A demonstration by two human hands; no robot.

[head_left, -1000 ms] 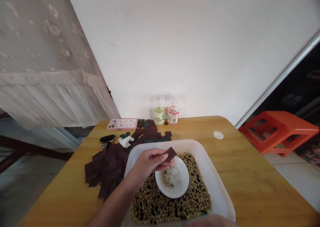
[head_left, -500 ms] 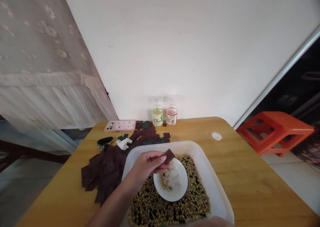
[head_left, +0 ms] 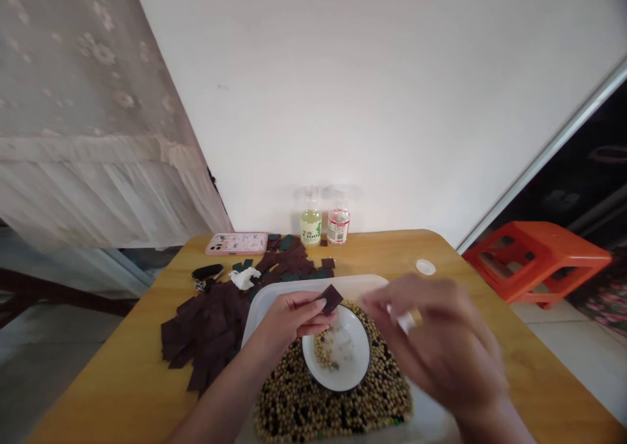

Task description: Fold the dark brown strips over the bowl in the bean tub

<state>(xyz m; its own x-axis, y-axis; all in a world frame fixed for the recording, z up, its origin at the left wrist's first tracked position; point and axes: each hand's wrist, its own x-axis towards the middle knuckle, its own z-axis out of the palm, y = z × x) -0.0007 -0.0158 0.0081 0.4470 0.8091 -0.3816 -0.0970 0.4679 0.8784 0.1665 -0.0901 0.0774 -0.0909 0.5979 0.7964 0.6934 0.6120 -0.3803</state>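
Observation:
My left hand [head_left: 301, 315] pinches a dark brown square piece [head_left: 331, 299] over the upper left rim of a white bowl [head_left: 350, 352]. My right hand [head_left: 443, 336] is raised at the right of the bowl, its fingers curled and smeared by motion. A small white and yellowish thing [head_left: 405, 320] shows within that hand, too blurred to name. Some beads [head_left: 323, 351] lie in the bowl along with clear bits. Around the bowl, tan and black beads [head_left: 294, 398] fill a white tray [head_left: 269, 292].
Dark brown pieces [head_left: 210, 330] are heaped left of the tray. Two bottles, one greenish [head_left: 310, 227] and one clear with red [head_left: 338, 226], stand by the wall. A pink phone [head_left: 236, 243], crumpled tissue [head_left: 243, 277], keys [head_left: 206, 273] and white lid [head_left: 426, 267] lie on the table.
My right hand has come up from the bottom edge to the right side of the bowl, with a small white and yellowish thing in it. My left hand has barely moved.

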